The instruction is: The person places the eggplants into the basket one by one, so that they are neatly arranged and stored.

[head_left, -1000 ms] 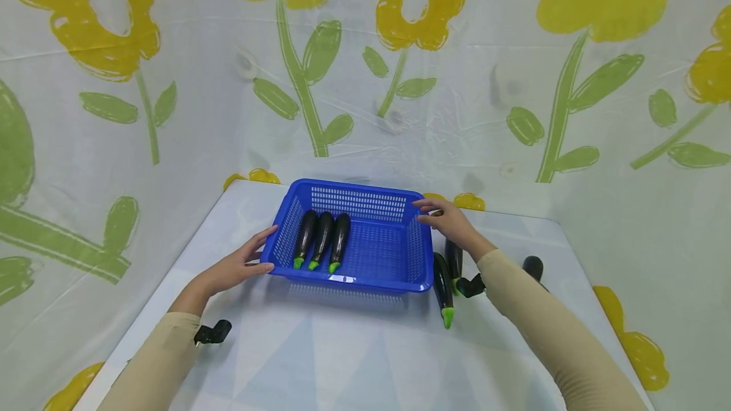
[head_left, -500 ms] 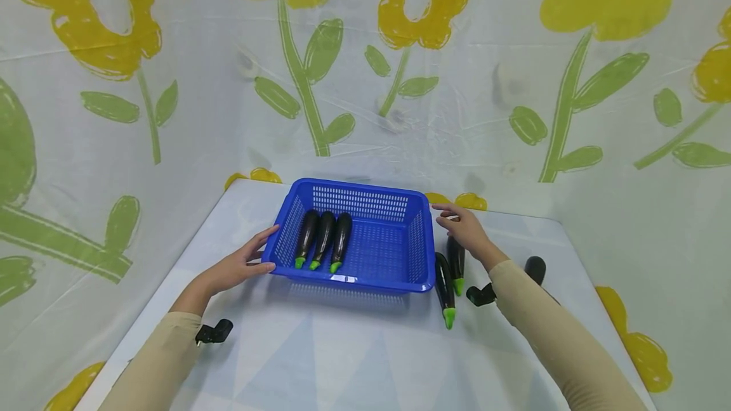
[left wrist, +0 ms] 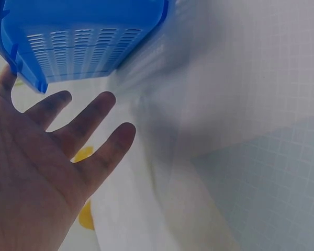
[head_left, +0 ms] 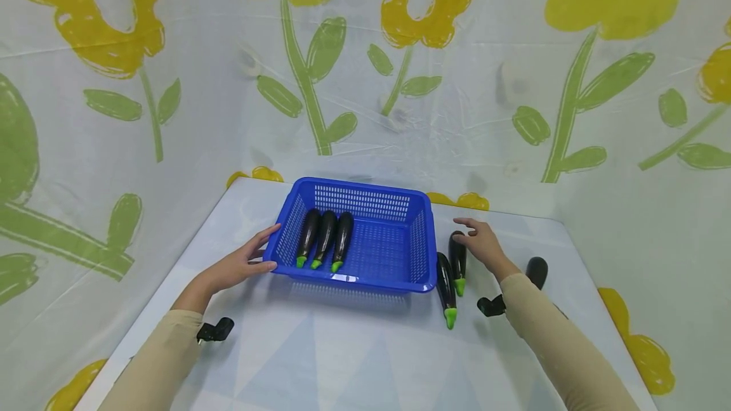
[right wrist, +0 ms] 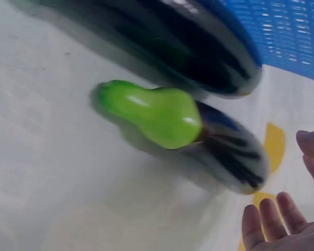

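Note:
A blue plastic basket (head_left: pixel 377 283) stands in the middle of the table, with three dark eggplants (head_left: pixel 323 241) lying side by side in its left part. At the basket's left rim my left hand (head_left: pixel 231 268) rests with spread fingers; the left wrist view shows a fingertip touching the rim and the other fingers (left wrist: pixel 102 151) free. My right hand (head_left: pixel 485 246) hovers over the far end of an eggplant (head_left: pixel 459 265) right of the basket. Nothing is in it, and its fingers are loosely spread in the right wrist view. Another eggplant (head_left: pixel 446 287) lies closer to the basket.
A further eggplant (head_left: pixel 537 271) lies to the right, partly hidden by my right sleeve. A pale patterned cloth covers the table (head_left: pixel 342 360). Behind it and at the sides hangs a white sheet (head_left: pixel 457 144) printed with yellow flowers.
My right hand has left the basket's right rim and moved right and toward me, over the eggplant beside the basket. My left hand and the basket hold their places.

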Demonstrator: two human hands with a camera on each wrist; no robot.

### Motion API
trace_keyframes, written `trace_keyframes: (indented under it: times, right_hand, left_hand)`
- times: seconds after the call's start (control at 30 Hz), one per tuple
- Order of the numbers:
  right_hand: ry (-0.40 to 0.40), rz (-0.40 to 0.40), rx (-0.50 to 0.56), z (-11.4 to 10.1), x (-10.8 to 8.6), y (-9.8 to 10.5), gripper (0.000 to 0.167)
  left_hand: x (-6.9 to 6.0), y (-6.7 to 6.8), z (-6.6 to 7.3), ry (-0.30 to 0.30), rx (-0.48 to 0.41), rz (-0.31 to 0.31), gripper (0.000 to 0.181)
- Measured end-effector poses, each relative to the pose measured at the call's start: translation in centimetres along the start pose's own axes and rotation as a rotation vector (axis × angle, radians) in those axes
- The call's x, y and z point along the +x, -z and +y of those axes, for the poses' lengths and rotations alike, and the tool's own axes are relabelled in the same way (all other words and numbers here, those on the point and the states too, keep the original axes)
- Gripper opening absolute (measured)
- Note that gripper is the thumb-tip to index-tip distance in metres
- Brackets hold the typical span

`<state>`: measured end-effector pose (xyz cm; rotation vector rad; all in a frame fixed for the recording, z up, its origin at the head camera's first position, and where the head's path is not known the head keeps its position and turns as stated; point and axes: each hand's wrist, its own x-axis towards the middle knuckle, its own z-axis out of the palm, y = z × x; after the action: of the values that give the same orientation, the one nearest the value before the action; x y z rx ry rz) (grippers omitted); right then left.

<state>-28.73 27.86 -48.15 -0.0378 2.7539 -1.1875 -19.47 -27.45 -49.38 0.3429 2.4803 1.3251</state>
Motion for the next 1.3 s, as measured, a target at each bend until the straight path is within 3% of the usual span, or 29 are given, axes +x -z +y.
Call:
trace_keyframes:
  times: [0.2, 0.77, 1.3]
  right_hand:
    - [-0.026, -0.028, 0.022, 1.4, -0.2, -0.5, 0.054]
    - [-0.049, -0.074, 0.052, 1.6, -0.7, -1.4, 0.053]
    - [-0.077, -0.048, 0.028, 1.7, -0.8, -1.1, 0.054]
  left_hand:
    - [-0.1, 0.0, 0.2, 0.011, -0.007, 0.001, 0.086]
    - [-0.1, 0.0, 0.1, 0.010, -0.020, 0.003, 0.085]
    - [-0.1, 0.0, 0.1, 0.013, -0.018, 0.005, 0.086]
